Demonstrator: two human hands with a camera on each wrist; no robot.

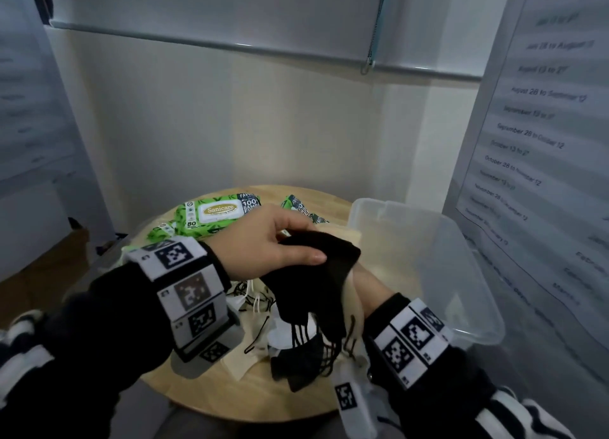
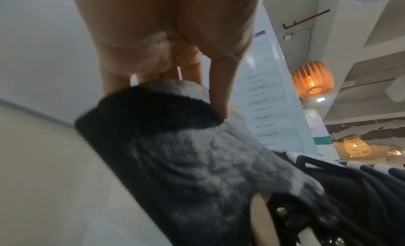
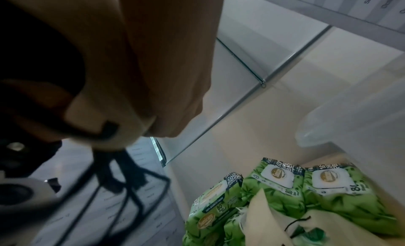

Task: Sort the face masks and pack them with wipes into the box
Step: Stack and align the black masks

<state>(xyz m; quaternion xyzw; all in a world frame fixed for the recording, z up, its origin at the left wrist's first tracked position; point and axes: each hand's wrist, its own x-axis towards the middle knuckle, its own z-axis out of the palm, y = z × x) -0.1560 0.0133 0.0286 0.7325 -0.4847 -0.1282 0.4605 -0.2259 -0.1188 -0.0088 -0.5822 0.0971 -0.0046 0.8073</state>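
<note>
Black face masks (image 1: 309,283) hang bunched between both hands above the round desk (image 1: 211,386), ear loops dangling. Left hand (image 1: 267,240) pinches their top edge, thumb over the fabric; right hand (image 1: 365,293) grips them from beneath, along with a cream mask (image 1: 351,293). Below the grip lie loose masks (image 1: 263,333). Beyond it sit green wipes packs (image 1: 214,216); right of it, the clear plastic box (image 1: 461,273).
</note>
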